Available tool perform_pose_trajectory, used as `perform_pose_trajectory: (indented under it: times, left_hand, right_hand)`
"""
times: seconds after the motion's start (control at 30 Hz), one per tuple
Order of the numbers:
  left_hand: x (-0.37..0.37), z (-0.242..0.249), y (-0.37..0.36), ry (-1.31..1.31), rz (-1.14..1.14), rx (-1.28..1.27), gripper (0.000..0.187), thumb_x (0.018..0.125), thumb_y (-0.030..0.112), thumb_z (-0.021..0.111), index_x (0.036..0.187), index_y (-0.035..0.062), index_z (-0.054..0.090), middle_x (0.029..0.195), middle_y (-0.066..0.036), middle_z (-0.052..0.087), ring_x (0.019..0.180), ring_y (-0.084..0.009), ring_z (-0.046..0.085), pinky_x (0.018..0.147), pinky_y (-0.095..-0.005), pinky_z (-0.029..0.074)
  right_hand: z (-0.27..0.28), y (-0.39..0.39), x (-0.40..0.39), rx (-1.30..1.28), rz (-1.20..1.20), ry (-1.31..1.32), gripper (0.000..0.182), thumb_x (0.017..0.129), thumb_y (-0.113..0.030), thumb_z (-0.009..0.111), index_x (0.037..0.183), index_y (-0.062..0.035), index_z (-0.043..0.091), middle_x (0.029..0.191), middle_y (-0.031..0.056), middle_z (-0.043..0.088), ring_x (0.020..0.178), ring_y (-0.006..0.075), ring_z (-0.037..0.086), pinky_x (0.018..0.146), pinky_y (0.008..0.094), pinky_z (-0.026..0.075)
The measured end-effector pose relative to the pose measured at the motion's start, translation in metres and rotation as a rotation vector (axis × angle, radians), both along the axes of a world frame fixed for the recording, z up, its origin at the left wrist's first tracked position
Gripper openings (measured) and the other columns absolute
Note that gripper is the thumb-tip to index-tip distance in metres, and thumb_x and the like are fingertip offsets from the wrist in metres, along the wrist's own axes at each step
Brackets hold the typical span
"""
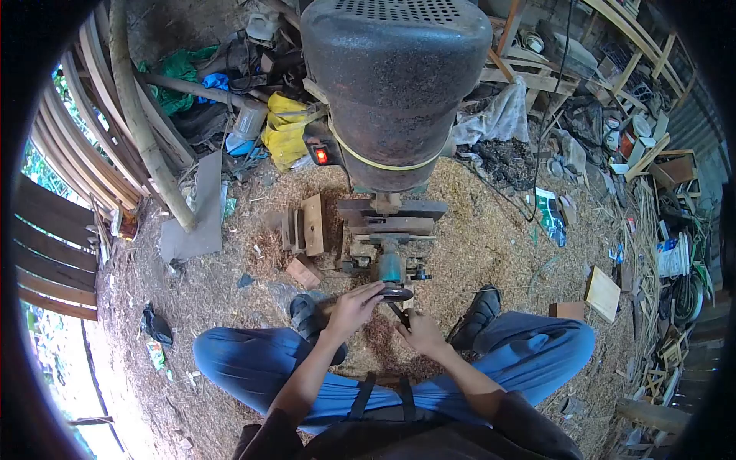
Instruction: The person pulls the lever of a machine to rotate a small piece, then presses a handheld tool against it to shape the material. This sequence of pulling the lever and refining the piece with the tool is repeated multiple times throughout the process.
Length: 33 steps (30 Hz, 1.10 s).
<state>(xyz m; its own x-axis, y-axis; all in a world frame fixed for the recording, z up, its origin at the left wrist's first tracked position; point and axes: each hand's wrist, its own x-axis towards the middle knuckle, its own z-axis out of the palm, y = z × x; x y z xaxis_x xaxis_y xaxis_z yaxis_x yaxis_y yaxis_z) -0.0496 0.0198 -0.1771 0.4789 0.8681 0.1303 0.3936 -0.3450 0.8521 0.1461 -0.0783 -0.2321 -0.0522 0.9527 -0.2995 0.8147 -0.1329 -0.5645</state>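
Observation:
A dark handwheel (396,294) sits at the front of the machine's vise, just below a teal cylindrical part (390,267). My left hand (355,310) grips the left side of the wheel's rim. With its fingers wrapped round a dark handle (398,313) below the wheel, my right hand (421,333) is closed too. Beyond the wheel are the vise jaws (395,225), with what looks like a piece of wood between them. Over them hangs the machine's big dark housing (395,100), circled by a yellow band, with a lit red switch (321,156) on its left.
Wood blocks (313,225) stand left of the vise, and a smaller block (304,272) lies nearer me. Sawdust covers the floor. A board (602,294) lies to the right, and a grey sheet (201,207) to the left. A black cable (558,92) hangs at the upper right.

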Motion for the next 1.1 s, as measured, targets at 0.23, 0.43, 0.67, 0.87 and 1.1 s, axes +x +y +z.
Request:
perform_pose_trajectory:
  times: [0.23, 0.43, 0.67, 0.87, 1.1]
  left_hand:
    - [-0.001, 0.009, 0.003, -0.015, -0.01, 0.071, 0.028, 0.089, 0.011, 0.072, 0.115, 0.002, 0.071, 0.122, -0.014, 0.07, 0.114, -0.0303, 0.067, 0.097, -0.0376, 0.055]
    - [0.001, 0.014, 0.001, -0.03, -0.012, 0.073, 0.028, 0.088, 0.012, 0.073, 0.114, 0.0025, 0.072, 0.123, -0.014, 0.069, 0.116, -0.03, 0.066, 0.099, -0.0378, 0.053]
    - [0.004, 0.038, 0.001, -0.014, -0.036, 0.226, 0.029, 0.086, 0.008, 0.075, 0.114, 0.0021, 0.071, 0.127, -0.015, 0.068, 0.121, -0.0311, 0.063, 0.104, -0.0412, 0.049]
    - [0.041, 0.147, -0.009, 0.044, 0.001, 0.622, 0.034, 0.081, 0.005, 0.074, 0.115, 0.0048, 0.07, 0.137, -0.017, 0.061, 0.133, -0.034, 0.053, 0.114, -0.051, 0.035]
    - [0.114, 0.253, 0.02, 0.075, 0.026, 0.793, 0.038, 0.086, 0.012, 0.071, 0.124, 0.0139, 0.068, 0.142, -0.013, 0.058, 0.138, -0.0301, 0.049, 0.118, -0.0507, 0.028]
  right_hand:
    - [0.02, 0.003, 0.015, -0.071, 0.097, -0.072, 0.053, 0.095, -0.044, 0.059, 0.129, -0.0038, 0.054, 0.089, 0.0242, 0.069, 0.084, 0.0422, 0.069, 0.077, 0.053, 0.054]
    - [0.011, -0.001, 0.028, -0.027, 0.116, -0.094, 0.054, 0.095, -0.043, 0.06, 0.133, -0.0049, 0.053, 0.1, 0.0221, 0.068, 0.095, 0.0395, 0.068, 0.079, 0.0514, 0.055]
    - [0.07, 0.019, 0.037, 0.007, -0.066, -0.018, 0.034, 0.095, -0.032, 0.062, 0.117, -0.0055, 0.066, 0.096, 0.02, 0.069, 0.091, 0.0374, 0.068, 0.075, 0.0468, 0.055]
    - [0.185, 0.082, 0.079, 0.621, -0.4, 0.393, 0.025, 0.096, -0.016, 0.063, 0.115, -0.0018, 0.068, 0.089, 0.0166, 0.069, 0.081, 0.0255, 0.067, 0.072, 0.0356, 0.052]
    - [0.3, 0.204, 0.122, 0.937, -0.387, 0.732, 0.034, 0.097, -0.017, 0.063, 0.125, 0.002, 0.062, 0.11, 0.0143, 0.067, 0.098, 0.0203, 0.063, 0.086, 0.032, 0.049]
